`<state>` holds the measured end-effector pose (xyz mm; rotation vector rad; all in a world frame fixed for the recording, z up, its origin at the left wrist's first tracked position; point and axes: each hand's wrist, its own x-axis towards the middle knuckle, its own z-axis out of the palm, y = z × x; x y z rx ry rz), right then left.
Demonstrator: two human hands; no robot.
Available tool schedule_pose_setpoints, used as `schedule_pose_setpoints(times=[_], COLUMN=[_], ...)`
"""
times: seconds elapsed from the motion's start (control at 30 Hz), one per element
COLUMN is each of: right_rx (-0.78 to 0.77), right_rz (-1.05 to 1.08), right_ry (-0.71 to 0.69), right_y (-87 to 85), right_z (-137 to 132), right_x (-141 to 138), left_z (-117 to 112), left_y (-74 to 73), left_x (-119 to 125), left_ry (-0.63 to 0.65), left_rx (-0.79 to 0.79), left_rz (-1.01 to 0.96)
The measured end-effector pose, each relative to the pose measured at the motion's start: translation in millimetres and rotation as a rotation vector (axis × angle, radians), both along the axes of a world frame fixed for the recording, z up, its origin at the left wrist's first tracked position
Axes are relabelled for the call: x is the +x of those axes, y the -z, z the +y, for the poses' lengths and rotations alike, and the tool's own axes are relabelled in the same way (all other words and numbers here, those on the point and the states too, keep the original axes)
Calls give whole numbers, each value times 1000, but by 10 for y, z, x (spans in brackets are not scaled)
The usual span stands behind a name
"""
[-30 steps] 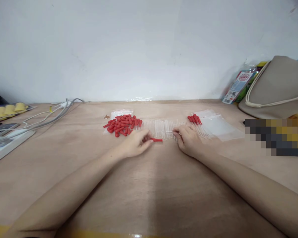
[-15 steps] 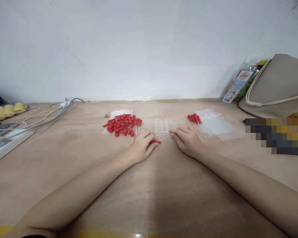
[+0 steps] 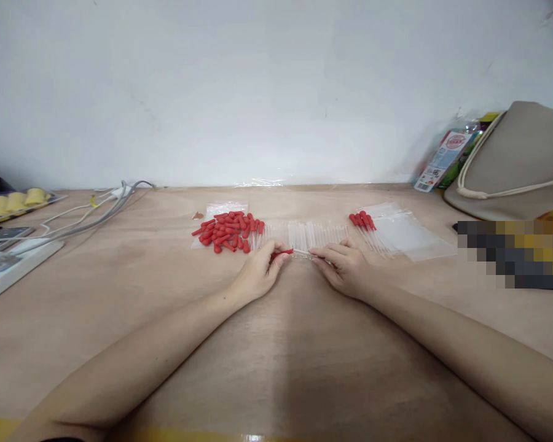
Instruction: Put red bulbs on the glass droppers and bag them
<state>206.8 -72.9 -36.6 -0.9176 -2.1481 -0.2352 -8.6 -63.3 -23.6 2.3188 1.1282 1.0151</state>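
Between the thumb and fingers of my left hand [image 3: 259, 270] is a red rubber dropper bulb [image 3: 283, 252], its open end pointing right. My right hand [image 3: 343, 267] pinches a thin clear dropper tube [image 3: 303, 252], whose left end meets the mouth of the bulb; how far it sits inside I cannot tell. Behind my hands lies a row of clear tubes [image 3: 308, 234]. A pile of loose red bulbs [image 3: 225, 231] rests to the left of the row. To the right, several droppers with red bulbs on them [image 3: 362, 219] lie side by side.
Clear plastic bags [image 3: 399, 232] lie at the right, near a grey drawstring bag [image 3: 511, 159] and a packaged carton [image 3: 445, 159]. On the left are a power strip [image 3: 23, 264] with cables and a tray of yellow pieces [image 3: 16, 202]. A white wall [image 3: 276, 92] stands behind the table.
My left hand has raised the red bulb slightly, and the clear tube in my right hand has come up to its mouth. The gap between bulb and tube has closed.
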Motion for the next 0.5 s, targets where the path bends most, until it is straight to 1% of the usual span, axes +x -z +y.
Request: schedule_pose_setpoints(times=[0.1,0.23,0.37,0.5], right_rx=[-31,-119,-214,-240], right_rz=[12,35,26,-20], right_ry=[-18,-63,-109,-132], right_y=[5,-16,-57,-93], right_z=[-12,-38,-50,-32], right_x=[-5,-10,1,28], left_z=[0,9,14,3], left_y=[-3,8,23,13], left_x=[3,-3,-17,-30], left_ry=[-4,7,57,125], left_rx=[14,74,101,116], left_rz=[-7,-36,-91,-78])
